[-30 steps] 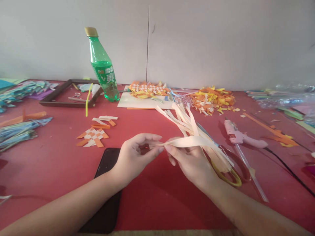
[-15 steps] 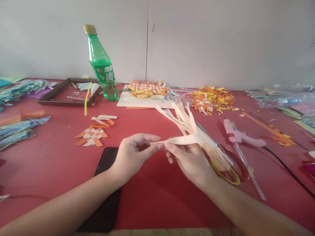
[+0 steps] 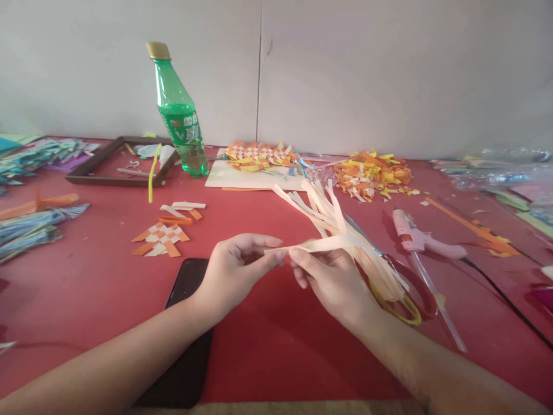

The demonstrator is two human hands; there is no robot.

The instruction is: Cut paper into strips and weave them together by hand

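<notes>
My left hand (image 3: 235, 271) pinches the end of a cream paper strip (image 3: 319, 244) between thumb and forefinger. My right hand (image 3: 334, 282) grips the same strip a little further along, fingers curled under it. Both hands hover just above the red table (image 3: 276, 346) at its middle. Behind my right hand lies a fan of loose cream strips (image 3: 322, 207). Yellow-handled scissors (image 3: 400, 302) lie on the table under and to the right of my right wrist.
A black phone (image 3: 185, 323) lies under my left forearm. A small orange-and-white woven piece (image 3: 162, 239) sits to the left. At the back stand a green bottle (image 3: 179, 118), a dark frame (image 3: 116, 164), woven pieces (image 3: 257, 155) and scrap piles (image 3: 374, 173). A pink glue gun (image 3: 421, 239) lies right.
The strip between my hands has been drawn slightly up and left, and my right fingers have shifted along it. Nothing else on the table has moved.
</notes>
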